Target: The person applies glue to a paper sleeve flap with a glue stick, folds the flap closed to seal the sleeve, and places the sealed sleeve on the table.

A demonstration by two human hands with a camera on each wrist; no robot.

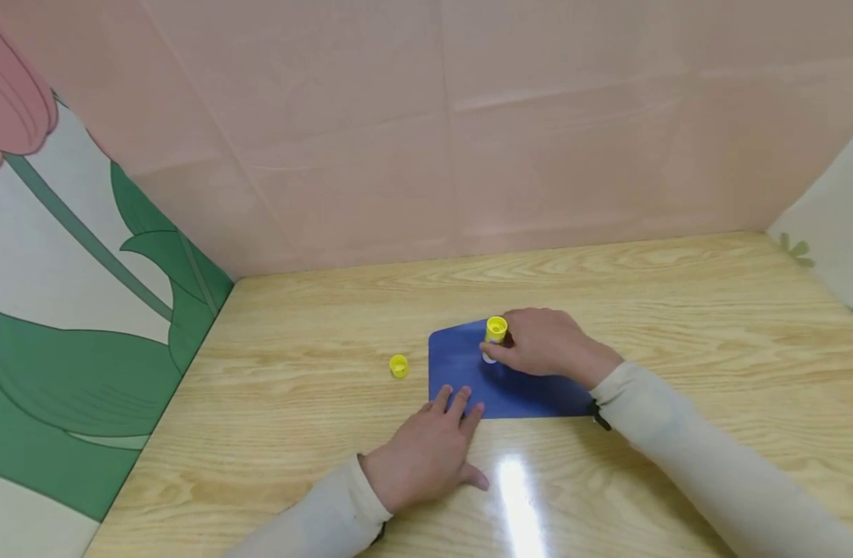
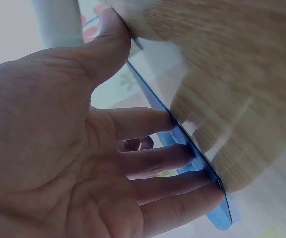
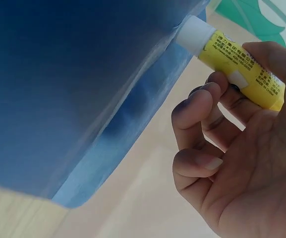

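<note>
Press flat, stroke evenly

Farthest left, the small yellow cap (image 1: 399,366) sits on the tabletop (image 1: 294,403), just apart from the blue paper piece (image 1: 457,353). That is a handy spot for it: off the paper and near your left hand (image 1: 426,456), so leave it there while you work.

Your left hand grasps nothing; its fingers lie straight and spread, with the tips on the near edge of the paper, toward its left end. Press down gently through those fingertips so the paper is less likely to slide or ruck, and shift them aside if the glue's path comes close.

Farther right, over the paper, you have the glue stick (image 1: 497,329) with its yellow base up and its white end (image 3: 195,35) down, at the lighter strip (image 3: 98,168) along the paper's edge. The glue itself is hidden, so you cannot judge from here how much shows. Aim for light, even pressure, following the strip without running past its edge.

Your right hand (image 1: 548,345) grips the barrel between thumb and fingers. Farthest right, the black wristband (image 1: 599,417) sits by the paper's near right corner; raise that wrist slightly to avoid dragging the paper.
</note>
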